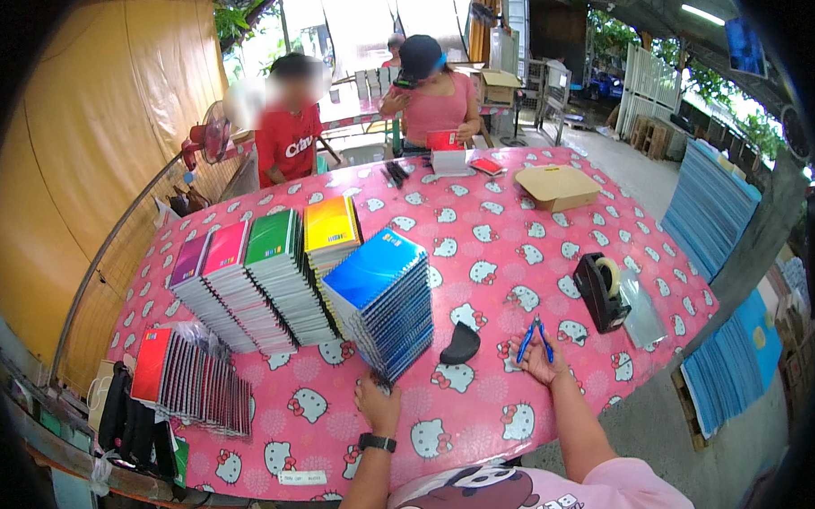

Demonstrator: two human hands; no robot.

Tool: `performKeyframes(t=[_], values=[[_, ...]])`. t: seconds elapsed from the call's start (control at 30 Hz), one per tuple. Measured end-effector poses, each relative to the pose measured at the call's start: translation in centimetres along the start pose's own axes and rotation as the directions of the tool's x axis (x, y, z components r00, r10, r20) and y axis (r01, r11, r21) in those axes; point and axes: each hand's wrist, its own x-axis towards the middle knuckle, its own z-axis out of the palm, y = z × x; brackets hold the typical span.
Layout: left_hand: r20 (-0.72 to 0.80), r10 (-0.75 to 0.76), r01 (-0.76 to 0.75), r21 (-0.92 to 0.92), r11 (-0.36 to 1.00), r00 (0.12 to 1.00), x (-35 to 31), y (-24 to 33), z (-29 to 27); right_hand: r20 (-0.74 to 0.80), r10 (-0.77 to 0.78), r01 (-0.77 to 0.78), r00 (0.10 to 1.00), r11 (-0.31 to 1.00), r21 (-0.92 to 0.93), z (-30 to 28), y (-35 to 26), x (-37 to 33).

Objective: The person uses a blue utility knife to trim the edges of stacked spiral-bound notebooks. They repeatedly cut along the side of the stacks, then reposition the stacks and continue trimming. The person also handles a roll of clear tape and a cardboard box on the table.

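A tall stack of blue spiral notebooks [377, 269] stands in front of me, left of the table's middle. At its near bottom corner is my left hand [377, 406], its fingers bent in and partly hidden around a small dark bit I cannot make out. My right hand [544, 368] rests palm up on the table, fingers curled under blue-handled pliers [535, 340]. The pliers' jaws point away from me and the handles are spread. Between my hands lies a black half-round object [460, 342].
Purple [190, 260], pink [226, 246], green [272, 238] and yellow notebook stacks [329, 223] stand left; red notebooks [151, 367] are nearer. A tape dispenser [597, 293] and cardboard piece [558, 186] lie right. Across the table are two people, one in red [288, 137], one handling red notebooks [445, 140].
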Motion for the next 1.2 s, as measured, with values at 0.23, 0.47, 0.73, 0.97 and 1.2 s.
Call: performKeyframes(t=[0.23,0.47,0.73,0.97,1.2], values=[[0.036,0.006,-0.009,0.085,0.996,0.999,-0.2,0.1,-0.4,0.002,-0.037,0.037,0.999,0.999,-0.006,0.2,0.5,-0.4],[0.035,0.025,-0.026,0.042,0.999,0.999,-0.1,-0.4,-0.2,0.007,-0.085,0.086,0.996,0.996,-0.033,0.4,1.1,-0.6],[0.052,-0.004,0.014,-0.197,0.980,0.999,-0.1,-1.4,-0.2,0.024,-0.053,0.052,0.998,0.999,0.015,0.6,0.7,-0.1],[0.027,-0.018,0.025,-0.260,0.965,0.999,-0.2,-1.4,-0.1,0.032,-0.038,0.037,0.999,0.999,0.006,1.2,0.7,-0.5],[0.086,-0.004,0.014,-0.121,0.993,0.996,-0.2,-1.5,-0.6,0.034,0.036,-0.034,0.999,0.998,-0.061,1.4,0.2,-0.3]])
